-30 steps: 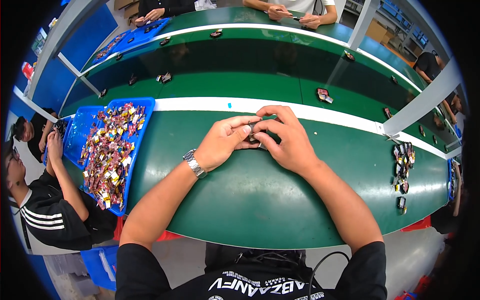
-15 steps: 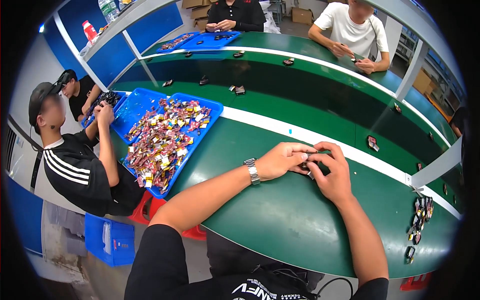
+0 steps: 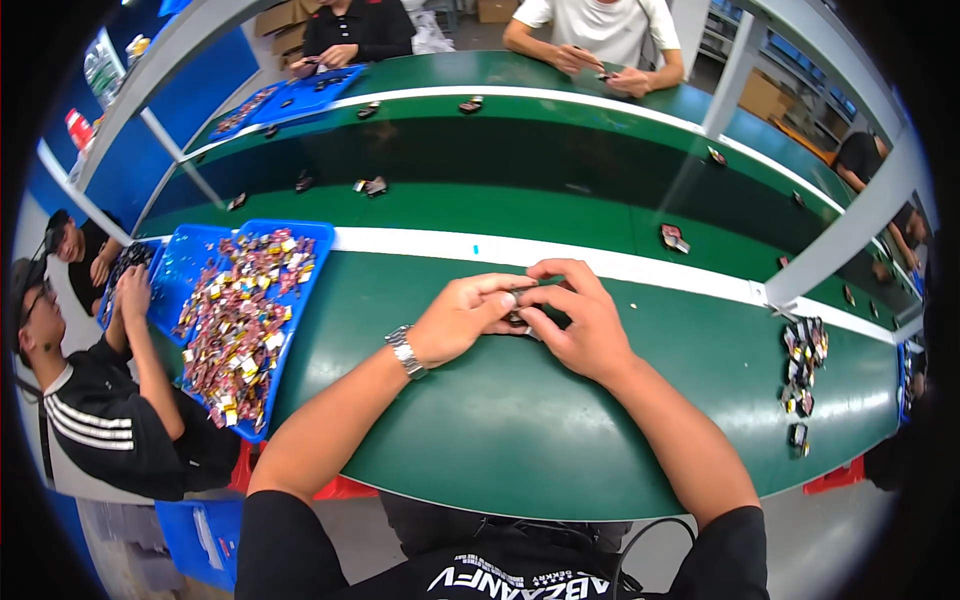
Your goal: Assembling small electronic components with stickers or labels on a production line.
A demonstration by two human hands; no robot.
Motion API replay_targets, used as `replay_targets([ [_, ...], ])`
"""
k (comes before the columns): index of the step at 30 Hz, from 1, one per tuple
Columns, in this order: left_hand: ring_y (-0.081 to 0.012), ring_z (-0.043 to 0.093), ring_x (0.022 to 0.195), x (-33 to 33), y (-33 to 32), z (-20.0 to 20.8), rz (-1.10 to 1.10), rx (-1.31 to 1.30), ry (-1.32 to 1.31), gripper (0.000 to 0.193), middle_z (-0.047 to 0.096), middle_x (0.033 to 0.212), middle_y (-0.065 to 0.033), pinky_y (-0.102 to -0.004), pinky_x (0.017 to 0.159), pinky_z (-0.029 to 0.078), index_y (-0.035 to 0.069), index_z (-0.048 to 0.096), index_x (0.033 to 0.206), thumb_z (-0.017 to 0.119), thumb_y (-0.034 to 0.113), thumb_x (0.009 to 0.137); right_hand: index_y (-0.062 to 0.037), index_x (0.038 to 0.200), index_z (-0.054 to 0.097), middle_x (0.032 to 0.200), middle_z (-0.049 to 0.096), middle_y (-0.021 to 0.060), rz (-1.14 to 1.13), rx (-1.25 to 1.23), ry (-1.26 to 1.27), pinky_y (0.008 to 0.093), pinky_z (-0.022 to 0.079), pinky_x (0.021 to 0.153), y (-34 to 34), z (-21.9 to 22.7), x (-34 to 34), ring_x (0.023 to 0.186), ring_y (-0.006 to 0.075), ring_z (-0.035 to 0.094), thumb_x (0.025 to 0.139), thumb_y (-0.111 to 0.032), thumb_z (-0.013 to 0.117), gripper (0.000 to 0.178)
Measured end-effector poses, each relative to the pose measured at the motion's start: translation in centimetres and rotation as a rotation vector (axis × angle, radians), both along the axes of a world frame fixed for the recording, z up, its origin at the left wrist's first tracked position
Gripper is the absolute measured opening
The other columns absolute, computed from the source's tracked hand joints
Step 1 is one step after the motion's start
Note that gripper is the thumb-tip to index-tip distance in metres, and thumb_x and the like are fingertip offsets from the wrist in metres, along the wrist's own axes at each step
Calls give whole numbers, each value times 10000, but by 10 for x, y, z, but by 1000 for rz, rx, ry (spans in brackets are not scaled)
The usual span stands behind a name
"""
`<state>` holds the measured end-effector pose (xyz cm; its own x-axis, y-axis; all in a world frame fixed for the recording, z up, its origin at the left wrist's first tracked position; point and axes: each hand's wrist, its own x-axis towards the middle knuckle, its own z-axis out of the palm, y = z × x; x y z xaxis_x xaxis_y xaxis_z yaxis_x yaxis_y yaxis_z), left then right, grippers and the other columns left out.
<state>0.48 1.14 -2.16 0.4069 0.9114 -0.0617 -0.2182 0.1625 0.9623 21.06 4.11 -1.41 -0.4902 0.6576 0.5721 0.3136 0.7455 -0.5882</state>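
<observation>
Over the green tabletop [image 3: 450,440], my left hand [image 3: 462,318] and my right hand [image 3: 580,325] meet. Between their fingertips they pinch a small dark part [image 3: 517,317]. Fingers cover most of it, so its exact kind does not show. My left thumb presses on it from one side, while my right thumb and index finger close on the other. To the left lies a blue tray [image 3: 322,262] heaped with small reddish, yellow and white wired pieces [image 3: 235,345]. Right of my hands is a pile of small black pieces with pale tags [image 3: 803,352].
One single black piece [image 3: 798,438] lies below that pile. Beyond a white rail [image 3: 590,262] runs a green belt [image 3: 540,215] with scattered pieces. A metal post [image 3: 845,240] rises at the right. Co-workers sit at the left [image 3: 95,430] and across the belt [image 3: 600,30].
My view has swung to the right, so the tray and belt appear further left. Both hands stay together on the small dark part, with little change in their grip.
</observation>
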Motion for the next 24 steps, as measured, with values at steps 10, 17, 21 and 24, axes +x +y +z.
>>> replay_targets([
  [10, -173, 609, 1138, 1, -4, 1, -38, 54, 4, 441, 607, 1258, -111, -334, 953, 534, -1, 464, 1403, 555, 160, 1002, -63, 872, 689, 1141, 610, 61, -33, -41, 69, 355, 514, 851, -6, 0, -4, 1063, 251, 572, 792, -66, 713, 83],
  [17, -155, 617, 1103, 0, -5, 2, -9, 20, 89, 404, 613, 1226, -92, -326, 933, 539, 11, 487, 1374, 548, 168, 1006, -64, 849, 678, 1178, 604, 69, 46, -102, 57, 349, 515, 852, -7, 4, -1, 1085, 257, 557, 799, -75, 705, 58],
  [21, -160, 618, 1102, 4, -9, 4, 36, 25, 86, 366, 609, 1226, -95, -330, 934, 539, 14, 504, 1342, 537, 175, 1015, -64, 849, 675, 1209, 591, 63, 82, -86, 43, 354, 523, 850, -9, 9, 3, 1109, 260, 548, 796, -64, 711, 64],
  [24, -178, 620, 1110, 3, -8, 1, 38, 48, 42, 362, 615, 1215, -104, -342, 947, 537, 9, 495, 1345, 526, 163, 1019, -61, 855, 678, 1202, 592, 62, 24, -41, 27, 361, 526, 838, -13, 6, 0, 1112, 264, 550, 793, -62, 716, 73],
])
